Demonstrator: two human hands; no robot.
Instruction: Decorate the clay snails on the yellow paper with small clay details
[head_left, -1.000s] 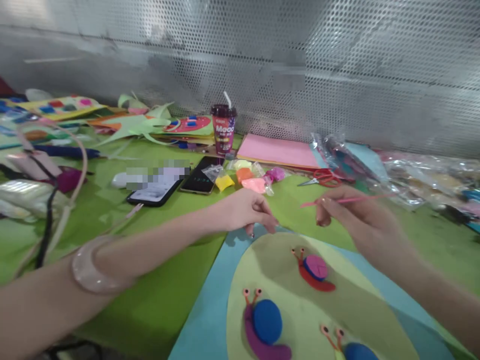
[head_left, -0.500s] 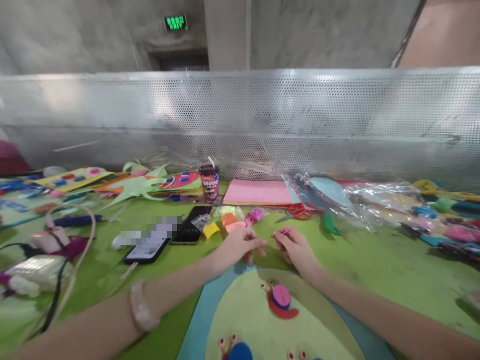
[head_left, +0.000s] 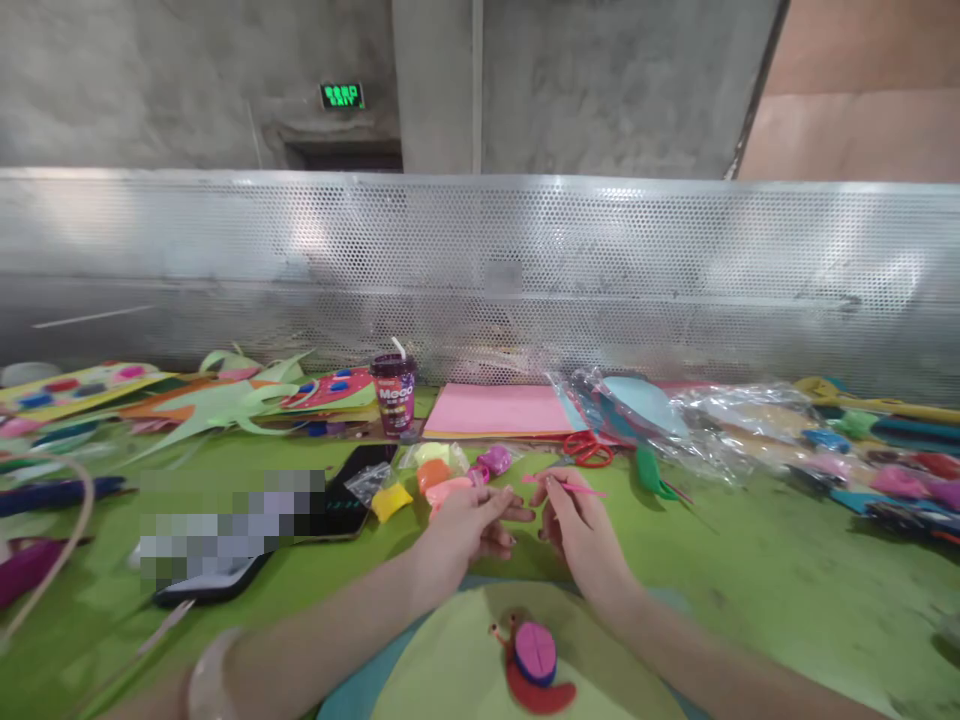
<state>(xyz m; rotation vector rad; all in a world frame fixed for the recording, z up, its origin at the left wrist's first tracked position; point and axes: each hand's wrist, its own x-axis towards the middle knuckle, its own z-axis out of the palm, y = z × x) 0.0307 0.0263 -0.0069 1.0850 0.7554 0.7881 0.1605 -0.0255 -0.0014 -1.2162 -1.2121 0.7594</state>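
Note:
My right hand (head_left: 579,520) pinches a thin pink stick (head_left: 592,491) between thumb and fingers, and the stick lies nearly level above the table. Facing it, my left hand (head_left: 469,525) has its fingers loosely stretched and apart; I see nothing held in it. Below both hands is a pale green rounded sheet (head_left: 435,670) on a blue backing (head_left: 345,695). On the green sheet sits a clay snail (head_left: 536,652) with a red body, a pink disc shell marked with lines, and two eye stalks. Bags of soft clay (head_left: 435,475) in orange, pink and yellow lie just beyond my left hand.
Red-handled scissors (head_left: 589,450) and a green tool (head_left: 652,472) lie beyond my right hand. Pink paper (head_left: 495,410) and a purple drink cup (head_left: 394,395) stand behind. Phones (head_left: 349,500) lie at left. A perforated metal panel (head_left: 480,240) closes off the back.
The view has tilted up, so less of the green sheet shows at the bottom. The pink stick in my right hand now shows along more of its length. My hands stay close together.

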